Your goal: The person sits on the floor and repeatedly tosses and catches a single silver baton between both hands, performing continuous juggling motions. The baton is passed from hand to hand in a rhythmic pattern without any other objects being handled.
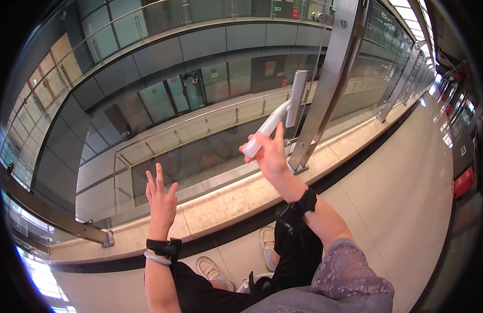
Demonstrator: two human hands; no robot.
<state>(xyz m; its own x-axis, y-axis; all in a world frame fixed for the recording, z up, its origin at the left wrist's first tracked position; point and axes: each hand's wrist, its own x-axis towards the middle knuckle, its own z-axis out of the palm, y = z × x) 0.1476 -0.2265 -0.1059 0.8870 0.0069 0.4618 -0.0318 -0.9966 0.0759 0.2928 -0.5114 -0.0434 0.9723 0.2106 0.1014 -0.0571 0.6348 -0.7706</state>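
My right hand [268, 150] is closed around the white handle of a window squeegee [271, 122]. Its long head [297, 98] points upward beside a steel railing post [329, 86], in front of a clear glass railing panel [218, 156]. Whether the head touches the glass I cannot tell. Raised at the left, my left hand [161, 199] holds nothing, and its fingers are spread before the same panel. Both wrists wear black straps, and a pale ring sits below the left one.
A stone ledge [225, 207] runs along the panel's foot, with dark edging below. More steel posts [401, 82] line the walkway [374, 234] to the right. Beyond the glass is an atrium with lower railings [206, 125]. A white object [261, 278], partly hidden, is between my legs.
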